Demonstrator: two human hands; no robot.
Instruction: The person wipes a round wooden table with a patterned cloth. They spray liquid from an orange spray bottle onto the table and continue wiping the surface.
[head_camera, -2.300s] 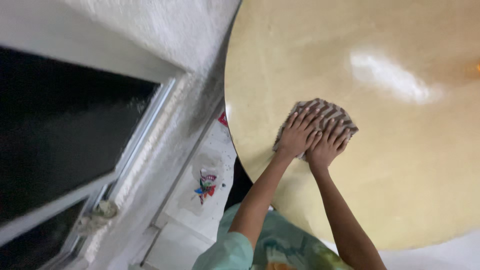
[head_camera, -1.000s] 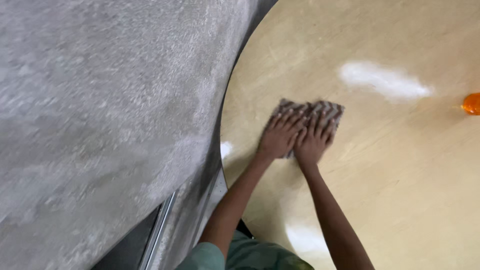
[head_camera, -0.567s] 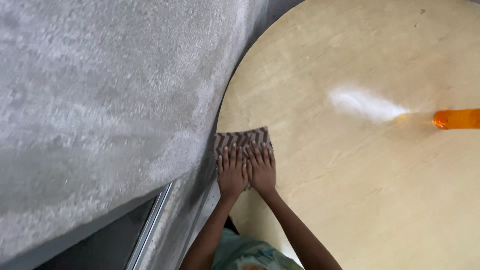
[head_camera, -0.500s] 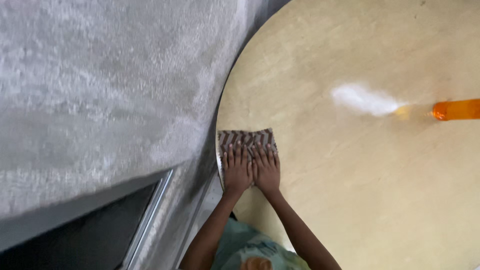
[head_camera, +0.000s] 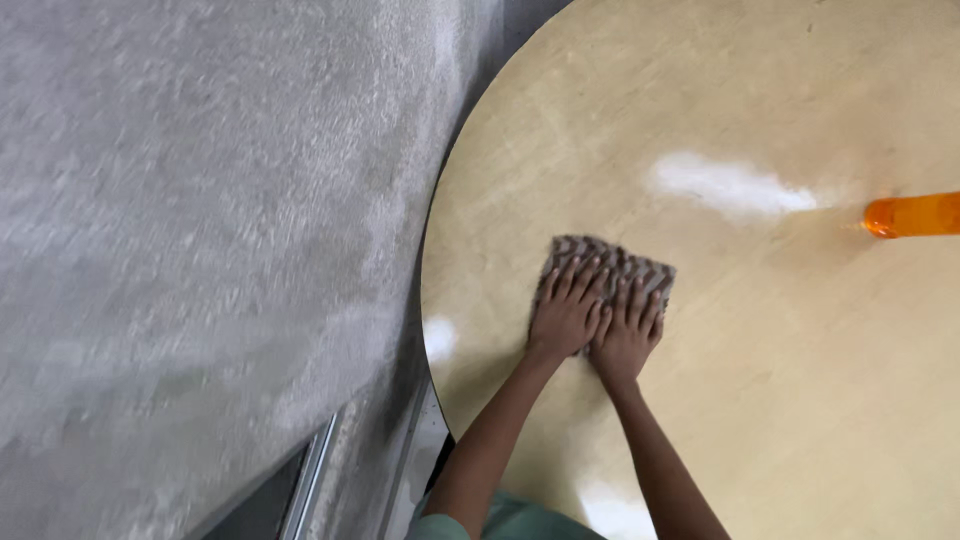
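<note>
Cloth: a brown, zigzag-patterned fabric square (head_camera: 612, 266) lies flat on the round pale wooden tabletop (head_camera: 800, 380), near its left edge. Left hand (head_camera: 566, 312) and right hand (head_camera: 628, 330) rest side by side on its near half, palms down, fingers spread and pressing, nothing clasped. The cloth's long axis runs left to right, its far strip showing beyond the fingertips. An orange plastic bottle (head_camera: 912, 215) lies well apart at far right.
</note>
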